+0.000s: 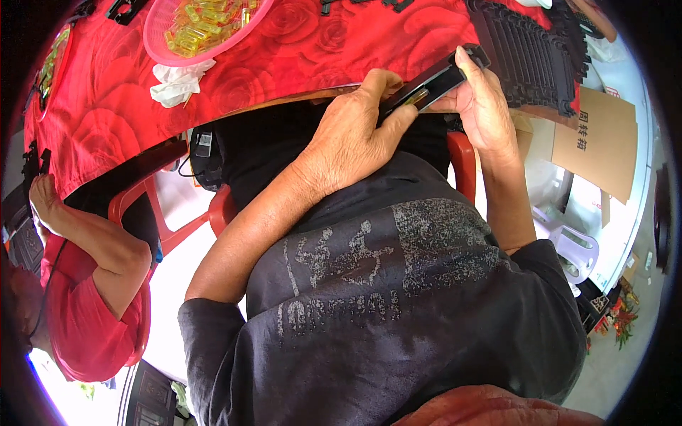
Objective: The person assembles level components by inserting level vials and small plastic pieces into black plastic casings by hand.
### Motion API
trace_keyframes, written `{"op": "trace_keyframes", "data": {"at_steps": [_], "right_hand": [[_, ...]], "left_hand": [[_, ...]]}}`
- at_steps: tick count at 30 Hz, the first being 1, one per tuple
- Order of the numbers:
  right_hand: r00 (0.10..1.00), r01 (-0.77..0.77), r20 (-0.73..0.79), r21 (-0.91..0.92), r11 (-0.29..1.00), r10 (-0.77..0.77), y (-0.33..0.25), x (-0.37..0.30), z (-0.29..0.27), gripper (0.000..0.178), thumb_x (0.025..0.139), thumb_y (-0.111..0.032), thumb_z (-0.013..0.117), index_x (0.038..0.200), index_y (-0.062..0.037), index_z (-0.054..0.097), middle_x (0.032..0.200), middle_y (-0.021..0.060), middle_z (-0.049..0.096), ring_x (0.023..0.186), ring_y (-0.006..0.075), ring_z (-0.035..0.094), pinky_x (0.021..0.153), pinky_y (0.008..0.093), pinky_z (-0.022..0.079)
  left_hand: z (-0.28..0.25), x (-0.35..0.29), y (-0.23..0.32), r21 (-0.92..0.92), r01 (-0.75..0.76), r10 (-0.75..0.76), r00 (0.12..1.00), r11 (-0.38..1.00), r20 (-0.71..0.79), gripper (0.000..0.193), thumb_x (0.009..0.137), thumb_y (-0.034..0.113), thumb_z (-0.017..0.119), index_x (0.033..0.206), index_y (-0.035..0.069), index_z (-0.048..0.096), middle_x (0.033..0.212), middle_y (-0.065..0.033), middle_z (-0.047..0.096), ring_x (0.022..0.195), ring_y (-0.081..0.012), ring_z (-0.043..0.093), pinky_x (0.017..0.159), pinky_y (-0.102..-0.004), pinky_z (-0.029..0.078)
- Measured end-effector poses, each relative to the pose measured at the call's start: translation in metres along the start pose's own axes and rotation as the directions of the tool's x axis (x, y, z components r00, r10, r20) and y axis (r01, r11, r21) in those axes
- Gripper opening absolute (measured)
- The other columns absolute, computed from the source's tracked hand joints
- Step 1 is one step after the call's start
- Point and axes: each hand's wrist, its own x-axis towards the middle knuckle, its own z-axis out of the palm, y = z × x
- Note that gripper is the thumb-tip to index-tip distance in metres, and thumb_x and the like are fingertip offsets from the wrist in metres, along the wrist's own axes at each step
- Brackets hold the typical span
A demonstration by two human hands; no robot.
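Observation:
My left hand (355, 131) and my right hand (486, 103) hold a long black plastic level body (442, 77) between them, slanting up to the right at the table's near edge. The left fingers grip its lower end, with the thumb by a small clear yellow vial (419, 96) lying in its hollow. My right hand supports the upper end, thumb stretched along it near the tip. Some of the left fingers are hidden behind the part.
Yellow vials (200, 25) fill a pink basket (188, 62) on the red rose-patterned tablecloth (298, 53). A crumpled white tissue (177, 84) lies below it. Rows of black parts (522, 57) cover the right end. A co-worker in red (96, 323) sits at left; cardboard (597, 145) stands right.

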Motion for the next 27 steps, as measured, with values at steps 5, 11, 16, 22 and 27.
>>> {"op": "trace_keyframes", "data": {"at_steps": [5, 11, 16, 22, 27], "right_hand": [[1.000, 0.009, -0.017, 0.055, 0.998, -0.008, -0.002, 0.000, -0.027, 0.042, 0.097, -0.044, 0.057, 0.107, -0.0037, 0.062, 0.094, 0.0089, 0.070, 0.078, 0.0208, 0.072, 0.068, 0.0327, 0.060], [0.995, 0.045, -0.092, 0.138, 0.989, -0.033, 0.001, 0.007, -0.022, 0.039, 0.097, -0.041, 0.058, 0.104, -0.0033, 0.064, 0.092, 0.0087, 0.071, 0.078, 0.0206, 0.072, 0.067, 0.0327, 0.061], [0.998, 0.038, -0.064, 0.136, 0.990, -0.030, 0.004, 0.006, -0.024, 0.034, 0.097, -0.037, 0.059, 0.103, -0.0040, 0.064, 0.091, 0.0082, 0.071, 0.077, 0.0197, 0.072, 0.067, 0.0323, 0.060], [0.997, -0.022, -0.074, 0.157, 0.987, 0.034, 0.011, 0.002, -0.022, 0.035, 0.096, -0.039, 0.060, 0.101, -0.0043, 0.065, 0.092, 0.0080, 0.071, 0.075, 0.0194, 0.071, 0.067, 0.0334, 0.060], [0.996, -0.007, -0.084, 0.098, 0.995, 0.015, 0.008, -0.002, -0.021, 0.038, 0.094, -0.042, 0.060, 0.100, -0.0045, 0.065, 0.091, 0.0082, 0.071, 0.075, 0.0191, 0.070, 0.067, 0.0331, 0.059]], "left_hand": [[0.003, -0.004, 0.015, 0.136, -0.349, 0.354, 0.935, 0.927, -0.015, 0.059, 0.079, 0.010, 0.077, 0.131, 0.006, 0.050, 0.118, -0.0188, 0.059, 0.111, -0.0330, 0.061, 0.094, -0.0400, 0.050], [0.008, -0.008, 0.017, 0.246, -0.334, 0.323, 0.943, 0.910, 0.084, 0.056, 0.081, 0.002, 0.071, 0.133, 0.013, 0.054, 0.123, -0.0175, 0.056, 0.110, -0.0386, 0.060, 0.091, -0.0425, 0.053], [0.014, -0.006, 0.014, 0.266, -0.297, 0.280, 0.955, 0.917, 0.102, 0.059, 0.082, -0.001, 0.067, 0.138, 0.011, 0.052, 0.123, -0.0193, 0.056, 0.111, -0.0389, 0.060, 0.093, -0.0422, 0.052], [0.018, -0.004, 0.007, 0.213, -0.312, 0.298, 0.950, 0.926, 0.098, 0.062, 0.079, -0.007, 0.063, 0.138, 0.007, 0.051, 0.122, -0.0217, 0.059, 0.112, -0.0394, 0.060, 0.097, -0.0412, 0.049], [0.016, -0.004, 0.011, 0.189, -0.287, 0.270, 0.957, 0.939, 0.108, 0.060, 0.078, -0.010, 0.062, 0.135, 0.005, 0.053, 0.120, -0.0221, 0.061, 0.114, -0.0387, 0.059, 0.097, -0.0410, 0.049]]}}
